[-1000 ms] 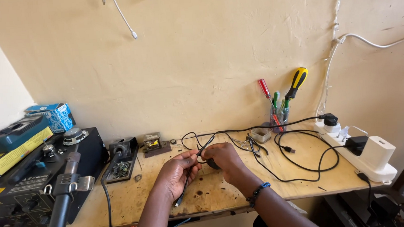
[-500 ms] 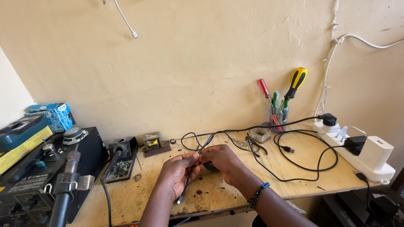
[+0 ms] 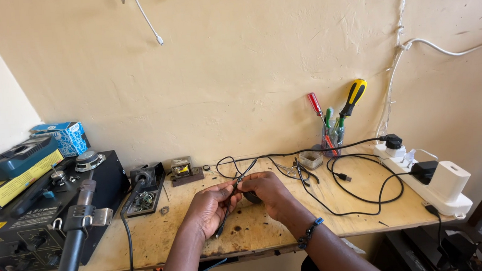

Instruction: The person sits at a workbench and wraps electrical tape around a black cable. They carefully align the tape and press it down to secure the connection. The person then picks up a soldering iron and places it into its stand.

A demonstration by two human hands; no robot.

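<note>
Hands together, counter centre: left hand and right hand pinch thin black cable; I'd keep pinch short, cable taut toward 12.

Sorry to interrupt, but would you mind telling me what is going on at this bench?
A person is working a thin black cable with both hands over a wooden bench. The left hand and the right hand pinch it close together. A soldering station sits to the left, a screwdriver cup and white power strip to the right.
</note>
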